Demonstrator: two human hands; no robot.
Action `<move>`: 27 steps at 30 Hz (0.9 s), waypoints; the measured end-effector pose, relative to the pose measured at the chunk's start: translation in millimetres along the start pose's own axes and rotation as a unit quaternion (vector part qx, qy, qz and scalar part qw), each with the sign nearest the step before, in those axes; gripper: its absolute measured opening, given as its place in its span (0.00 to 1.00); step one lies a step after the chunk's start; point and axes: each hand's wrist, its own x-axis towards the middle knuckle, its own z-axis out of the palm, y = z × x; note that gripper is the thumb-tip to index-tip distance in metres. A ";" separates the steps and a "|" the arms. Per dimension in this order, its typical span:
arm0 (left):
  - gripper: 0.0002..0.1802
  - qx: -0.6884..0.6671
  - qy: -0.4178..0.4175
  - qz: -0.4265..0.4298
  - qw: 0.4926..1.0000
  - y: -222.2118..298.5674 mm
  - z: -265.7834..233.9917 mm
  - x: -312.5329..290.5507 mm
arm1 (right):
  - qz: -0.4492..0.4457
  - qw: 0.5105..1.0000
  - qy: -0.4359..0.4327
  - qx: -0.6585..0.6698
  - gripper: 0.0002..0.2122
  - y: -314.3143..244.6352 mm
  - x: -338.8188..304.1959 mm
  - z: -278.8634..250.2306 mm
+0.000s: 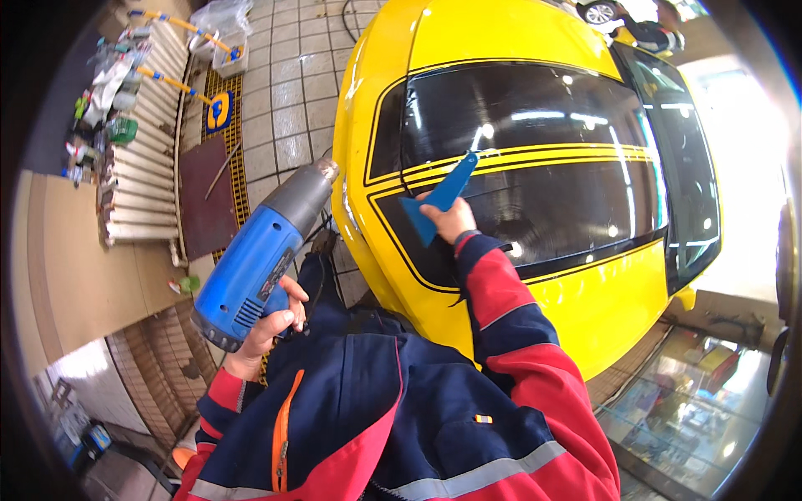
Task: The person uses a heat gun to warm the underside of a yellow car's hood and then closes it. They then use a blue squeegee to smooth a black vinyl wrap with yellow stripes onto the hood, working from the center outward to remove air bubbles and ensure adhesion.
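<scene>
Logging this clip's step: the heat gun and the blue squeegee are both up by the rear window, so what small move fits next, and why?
Probably swing the heat gun toward the rear window. The left hand holds it, its nozzle aimed left of the glass, while the right hand presses the blue squeegee to the dark window.

heat gun (pixel 255 259): blue body, grey nozzle pointing up-right, I've got it raised off the glass
squeegee (pixel 441 198): blue plastic, tilted, pressed flat on the dark rear window (pixel 543 167) of the yellow car
</scene>
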 end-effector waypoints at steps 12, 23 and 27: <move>0.22 0.039 -0.073 0.001 0.997 22.2 65.9 30.0 | 0.044 0.928 0.200 0.312 0.16 -51.9 -87.1 -56.3; 0.14 0.063 -0.200 -0.056 0.976 18.4 166.9 70.0 | -0.120 0.859 0.288 -0.407 0.20 33.3 -119.4 -108.9; 0.21 0.063 -0.233 -0.127 0.962 19.0 183.6 83.2 | -0.125 0.868 0.305 -0.372 0.15 61.2 -92.2 -133.5</move>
